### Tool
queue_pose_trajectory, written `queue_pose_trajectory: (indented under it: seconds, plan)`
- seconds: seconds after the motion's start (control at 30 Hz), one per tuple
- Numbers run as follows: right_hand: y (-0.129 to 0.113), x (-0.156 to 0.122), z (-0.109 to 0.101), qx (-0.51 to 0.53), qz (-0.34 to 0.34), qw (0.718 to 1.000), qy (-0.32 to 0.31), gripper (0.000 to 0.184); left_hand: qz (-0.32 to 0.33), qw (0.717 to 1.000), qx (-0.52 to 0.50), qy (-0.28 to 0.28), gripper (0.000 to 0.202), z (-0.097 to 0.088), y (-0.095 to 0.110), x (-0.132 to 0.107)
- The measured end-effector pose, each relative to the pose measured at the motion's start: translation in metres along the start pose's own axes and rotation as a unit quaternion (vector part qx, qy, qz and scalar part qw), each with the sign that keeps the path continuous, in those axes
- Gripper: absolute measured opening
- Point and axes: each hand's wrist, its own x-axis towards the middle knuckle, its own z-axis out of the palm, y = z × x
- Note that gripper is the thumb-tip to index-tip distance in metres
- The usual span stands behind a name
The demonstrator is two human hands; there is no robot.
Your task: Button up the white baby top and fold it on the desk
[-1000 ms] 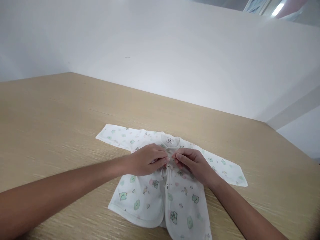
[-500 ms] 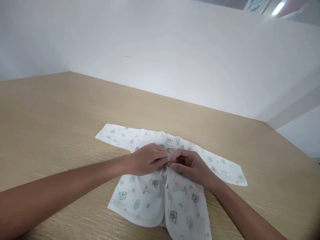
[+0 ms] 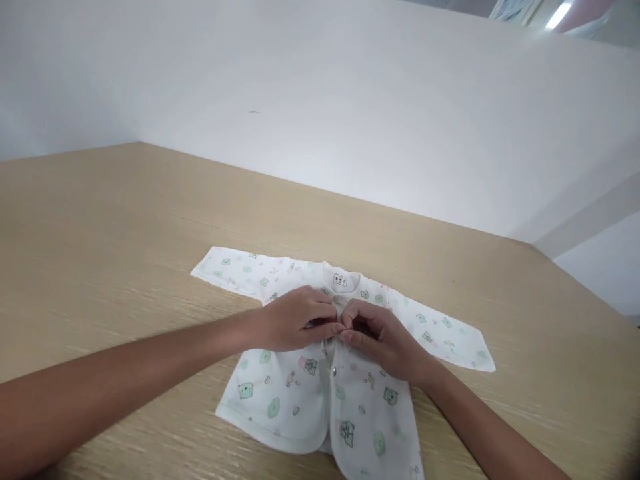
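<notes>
A small white baby shirt (image 3: pixel 300 393) with green and pink animal prints lies flat on the wooden table (image 3: pixel 100 220), sleeves spread left and right, collar label facing up. My left hand (image 3: pixel 293 320) and my right hand (image 3: pixel 383 337) meet at the shirt's front opening just below the collar. Both pinch the fabric edges together where a snap sits. The fingertips touch each other and hide that snap. A lower metal snap (image 3: pixel 333 367) shows below the hands, and the bottom flaps lie apart.
A white wall runs along the table's far edge. The table's right edge falls away at the right side of the view. Bare wood surrounds the shirt on all sides.
My right hand has curled in and moved slightly left, pressing against my left fingertips over the shirt's upper snap. The shirt has stayed in place.
</notes>
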Motion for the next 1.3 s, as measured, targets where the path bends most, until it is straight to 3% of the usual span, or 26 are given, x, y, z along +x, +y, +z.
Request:
queue_pose_trajectory:
  seconds: [0.2,0.33,0.63,0.87,1.0,1.07,1.2,1.3]
  plan:
    - [-0.001,0.001,-0.002,0.053,-0.015,0.998,-0.031,0.029,-0.028,1.000,-0.011,-0.010,0.041,0.000,0.001,0.000]
    - [-0.002,0.000,-0.002,0.086,-0.008,0.996,-0.032,0.027,-0.011,1.000,0.000,-0.015,0.040,0.000,0.002,0.001]
    - [0.002,0.000,-0.008,0.107,0.034,0.993,0.025,0.030,-0.017,1.000,-0.017,-0.015,0.037,-0.005,0.007,0.001]
    - [-0.001,0.000,-0.001,0.081,0.048,0.994,0.062,0.024,-0.027,0.998,0.040,0.035,0.019,0.003,0.005,-0.002]
    - [0.002,0.001,0.004,-0.027,-0.020,0.995,0.096,0.005,-0.043,0.996,0.052,0.057,0.008,0.005,0.003,-0.003]
    - [0.002,0.000,0.005,-0.085,-0.056,0.990,0.099,0.004,-0.043,0.996,0.051,0.059,0.009,0.006,0.001,-0.003]
    - [0.001,-0.004,0.009,-0.105,-0.087,0.990,0.042,0.006,-0.025,0.996,0.044,0.079,0.010,0.005,0.002,-0.005]
    - [0.000,-0.006,0.012,-0.132,-0.134,0.982,0.000,0.006,0.028,0.993,-0.004,0.113,0.013,0.003,0.008,-0.007]
